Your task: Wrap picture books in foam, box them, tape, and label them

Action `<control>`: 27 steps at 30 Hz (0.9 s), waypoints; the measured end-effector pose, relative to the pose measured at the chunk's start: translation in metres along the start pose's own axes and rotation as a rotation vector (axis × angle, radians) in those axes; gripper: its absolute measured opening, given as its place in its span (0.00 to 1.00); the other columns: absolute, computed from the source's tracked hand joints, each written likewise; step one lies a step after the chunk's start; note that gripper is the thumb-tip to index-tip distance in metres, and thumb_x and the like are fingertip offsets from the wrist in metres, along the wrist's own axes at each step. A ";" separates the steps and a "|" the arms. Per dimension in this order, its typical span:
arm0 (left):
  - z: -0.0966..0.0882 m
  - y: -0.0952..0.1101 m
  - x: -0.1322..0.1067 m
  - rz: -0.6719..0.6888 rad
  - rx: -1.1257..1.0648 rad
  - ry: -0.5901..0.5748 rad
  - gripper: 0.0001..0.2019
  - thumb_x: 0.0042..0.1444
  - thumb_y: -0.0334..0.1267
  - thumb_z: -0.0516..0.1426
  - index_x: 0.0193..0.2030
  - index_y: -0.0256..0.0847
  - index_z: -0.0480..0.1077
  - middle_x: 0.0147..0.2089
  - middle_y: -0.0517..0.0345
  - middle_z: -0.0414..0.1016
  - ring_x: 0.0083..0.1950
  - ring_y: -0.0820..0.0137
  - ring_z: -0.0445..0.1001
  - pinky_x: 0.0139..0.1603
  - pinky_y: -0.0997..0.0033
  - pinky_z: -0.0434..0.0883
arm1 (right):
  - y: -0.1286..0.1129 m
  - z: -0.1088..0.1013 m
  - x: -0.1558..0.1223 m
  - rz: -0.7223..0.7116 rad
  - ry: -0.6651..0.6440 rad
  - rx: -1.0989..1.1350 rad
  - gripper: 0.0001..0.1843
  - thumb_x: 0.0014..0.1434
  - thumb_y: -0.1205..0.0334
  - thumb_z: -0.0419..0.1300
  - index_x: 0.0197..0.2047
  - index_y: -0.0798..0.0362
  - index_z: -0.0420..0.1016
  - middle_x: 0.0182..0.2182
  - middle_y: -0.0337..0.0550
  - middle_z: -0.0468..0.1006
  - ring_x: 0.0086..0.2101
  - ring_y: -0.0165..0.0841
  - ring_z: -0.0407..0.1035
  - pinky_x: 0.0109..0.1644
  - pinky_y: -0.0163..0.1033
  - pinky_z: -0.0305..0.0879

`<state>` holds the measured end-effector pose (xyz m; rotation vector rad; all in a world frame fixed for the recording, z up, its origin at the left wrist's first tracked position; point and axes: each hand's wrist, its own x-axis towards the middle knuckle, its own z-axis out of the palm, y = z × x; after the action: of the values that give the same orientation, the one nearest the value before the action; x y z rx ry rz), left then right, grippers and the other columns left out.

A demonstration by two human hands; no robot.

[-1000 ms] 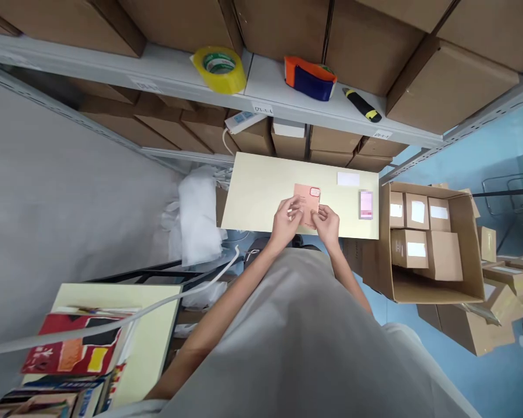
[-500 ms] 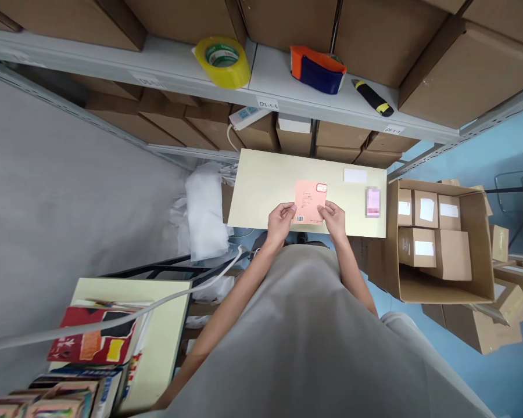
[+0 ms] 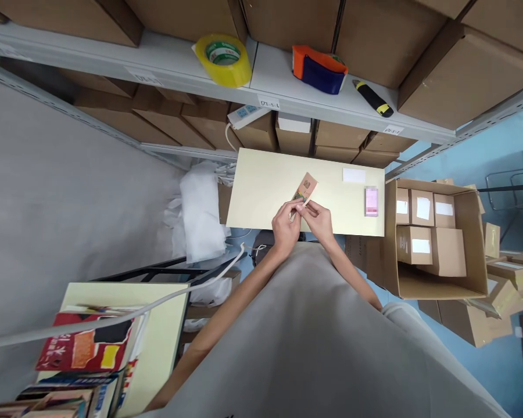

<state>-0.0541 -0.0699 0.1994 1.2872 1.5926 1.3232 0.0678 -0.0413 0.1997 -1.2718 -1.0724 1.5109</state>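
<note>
A thin pink book (image 3: 305, 187) is tilted over the front part of the pale table, its illustrated cover partly showing at a slant. My left hand (image 3: 286, 225) is closed on its lower left edge, with the fingers covering that corner. My right hand (image 3: 317, 219) pinches the lower right side, its thumb close to the left fingers. Both hands meet near the book's bottom, which they hide. On the table (image 3: 261, 186) to the right lie a white slip (image 3: 354, 175) and a blurred pink rectangular item (image 3: 371, 202).
A shelf above holds yellow tape (image 3: 224, 61), a tape dispenser (image 3: 320, 71) and a utility knife (image 3: 373, 98). An open carton (image 3: 444, 287) with several small boxes stands right. Books (image 3: 87, 348) are piled lower left, crossed by a white cable (image 3: 165, 299). White wrapping (image 3: 203, 215) hangs left.
The pink book has turned from its flat, barcoded back to a slanted view of the illustrated side. My hands have come together at its lower edge. The view has shifted slightly.
</note>
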 end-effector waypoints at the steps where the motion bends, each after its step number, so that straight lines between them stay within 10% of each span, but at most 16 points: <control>1: 0.001 0.003 0.000 0.038 0.024 -0.029 0.14 0.76 0.49 0.60 0.53 0.45 0.84 0.61 0.47 0.88 0.65 0.56 0.85 0.72 0.52 0.79 | -0.001 0.000 0.001 -0.012 -0.006 0.009 0.35 0.59 0.30 0.76 0.54 0.52 0.90 0.54 0.48 0.92 0.59 0.49 0.85 0.70 0.54 0.82; 5: -0.003 -0.006 0.010 -0.009 -0.045 -0.146 0.16 0.70 0.49 0.66 0.58 0.45 0.85 0.63 0.47 0.88 0.63 0.56 0.85 0.72 0.51 0.79 | 0.003 -0.016 0.010 -0.012 0.040 -0.007 0.43 0.58 0.20 0.71 0.53 0.52 0.89 0.48 0.49 0.92 0.53 0.48 0.86 0.60 0.51 0.86; 10: -0.022 -0.037 0.033 -0.293 -0.132 0.015 0.29 0.57 0.60 0.74 0.57 0.41 0.86 0.64 0.40 0.87 0.63 0.52 0.83 0.66 0.51 0.79 | 0.005 -0.040 0.012 0.059 -0.088 0.049 0.41 0.59 0.20 0.71 0.55 0.49 0.89 0.48 0.46 0.93 0.49 0.48 0.87 0.56 0.52 0.87; 17: -0.023 -0.049 0.032 -0.619 -0.521 -0.087 0.38 0.31 0.63 0.83 0.43 0.38 0.87 0.42 0.47 0.89 0.36 0.66 0.80 0.36 0.69 0.75 | 0.010 -0.049 0.017 0.087 -0.204 0.021 0.43 0.61 0.20 0.70 0.58 0.50 0.89 0.50 0.46 0.93 0.49 0.47 0.88 0.60 0.54 0.87; 24: -0.007 -0.046 0.024 -0.459 -0.446 0.115 0.34 0.39 0.62 0.81 0.45 0.38 0.85 0.49 0.42 0.90 0.49 0.56 0.88 0.49 0.60 0.84 | 0.015 -0.055 0.018 -0.012 0.125 -0.289 0.43 0.69 0.24 0.65 0.69 0.49 0.83 0.68 0.53 0.85 0.67 0.52 0.81 0.73 0.61 0.79; 27: -0.004 -0.038 0.020 -0.376 -0.381 0.125 0.32 0.46 0.64 0.79 0.46 0.38 0.86 0.48 0.44 0.90 0.48 0.56 0.88 0.52 0.57 0.86 | 0.009 -0.045 0.009 -0.018 0.037 -0.224 0.40 0.70 0.26 0.65 0.70 0.48 0.83 0.67 0.53 0.86 0.65 0.52 0.83 0.71 0.61 0.81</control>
<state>-0.0733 -0.0515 0.1655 0.6503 1.4819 1.3954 0.1103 -0.0314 0.1840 -1.4328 -1.2523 1.3768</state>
